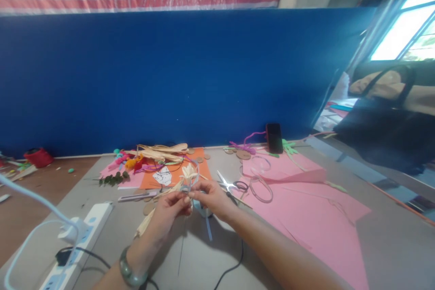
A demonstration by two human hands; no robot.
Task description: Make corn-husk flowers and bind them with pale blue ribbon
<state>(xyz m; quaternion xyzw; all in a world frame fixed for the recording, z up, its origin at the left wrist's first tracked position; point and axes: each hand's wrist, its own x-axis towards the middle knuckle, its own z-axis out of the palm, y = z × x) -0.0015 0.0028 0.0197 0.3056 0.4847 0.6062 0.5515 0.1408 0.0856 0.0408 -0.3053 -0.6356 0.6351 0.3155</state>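
Blue flat partition [170,77] backs the grey table [204,267]; left of silver, black-handled scissors [231,186], left hand [170,207] and right hand [212,197] pinch a thin dark wire [181,249], seemingly fastening; next needs steady tension.

Hands at work, two: one left hand [173,205], one right hand [212,199]. Thin dark strand [181,249], one. Bangle [131,276], one. Scissors [229,186], one pair. Cutter knife [136,196], one. Phone [274,138], one. Power strip [97,217], one; plugs, two: one white plug [73,232], one black plug [63,256]. Leafy sprig [113,179], one. Red pouch [39,158], one. Wooden discs [243,154], I make at least five. Pink sheets [326,235], at least two; overlap hides the total.
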